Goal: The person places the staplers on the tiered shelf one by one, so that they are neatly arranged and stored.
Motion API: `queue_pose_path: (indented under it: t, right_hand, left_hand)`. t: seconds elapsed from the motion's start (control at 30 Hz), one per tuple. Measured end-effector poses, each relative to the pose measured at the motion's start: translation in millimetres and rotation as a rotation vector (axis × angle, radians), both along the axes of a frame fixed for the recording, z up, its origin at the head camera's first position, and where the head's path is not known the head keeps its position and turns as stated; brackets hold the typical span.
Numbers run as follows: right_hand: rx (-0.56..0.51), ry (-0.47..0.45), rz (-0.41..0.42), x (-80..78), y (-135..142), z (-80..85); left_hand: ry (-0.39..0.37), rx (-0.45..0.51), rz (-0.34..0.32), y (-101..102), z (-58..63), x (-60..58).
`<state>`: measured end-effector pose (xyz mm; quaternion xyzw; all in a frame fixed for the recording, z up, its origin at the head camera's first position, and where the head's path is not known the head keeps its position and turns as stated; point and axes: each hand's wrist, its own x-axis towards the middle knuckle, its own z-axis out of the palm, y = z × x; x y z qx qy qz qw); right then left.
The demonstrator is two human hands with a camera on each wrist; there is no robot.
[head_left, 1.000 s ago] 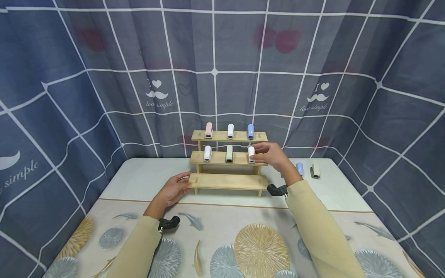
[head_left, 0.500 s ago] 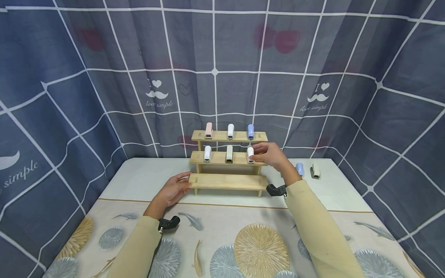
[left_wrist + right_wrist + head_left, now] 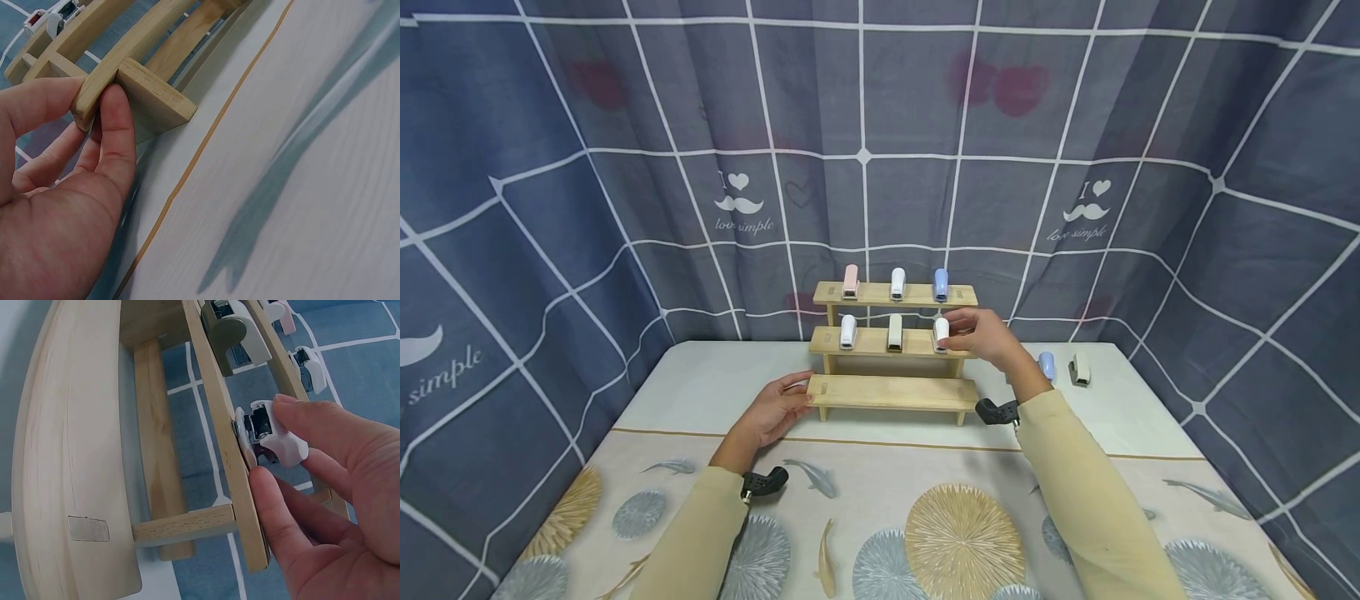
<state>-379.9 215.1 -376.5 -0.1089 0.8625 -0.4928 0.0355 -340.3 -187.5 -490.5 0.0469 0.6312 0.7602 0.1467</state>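
A three-step wooden display stand (image 3: 891, 392) is at the back of the table. My left hand (image 3: 767, 412) grips the left end of its lowest shelf; in the left wrist view the thumb and fingers pinch the board (image 3: 103, 78). On the right end of the middle shelf, my right hand (image 3: 988, 337) holds a small white stapler (image 3: 287, 434) between thumb and fingers. A grey-green stapler (image 3: 895, 332) and another white stapler (image 3: 847, 332) share that shelf. Pink (image 3: 850, 282), white (image 3: 898, 283) and blue (image 3: 941, 284) staplers line the top shelf.
Right of the stand, a blue stapler (image 3: 1047, 365) and a grey-white stapler (image 3: 1080, 368) lie on the white tabletop (image 3: 700, 375), the blue one close beside my right forearm. A patterned cloth (image 3: 865, 500) covers the front. Checked curtains (image 3: 895, 200) surround the back and sides.
The white stapler in my right hand has shifted slightly left on the middle shelf. My left hand has stayed on the lowest shelf's end.
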Motion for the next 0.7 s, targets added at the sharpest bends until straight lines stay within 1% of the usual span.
queue_pose_path:
  t: [0.17,0.4,0.7]
  right_hand:
    - [-0.023,-0.006,0.010,0.3,-0.1,-0.3]
    - [-0.026,-0.004,0.020,0.6,0.1,-0.9]
    - [-0.033,0.011,0.011,2.7,1.1,-4.6]
  left_hand:
    - [0.002,0.009,-0.002,0.1,-1.0,-0.6]
    - [-0.001,0.004,0.012,1.7,-2.0,-1.7]
    - [0.008,0.008,0.000,1.7,0.3,1.8]
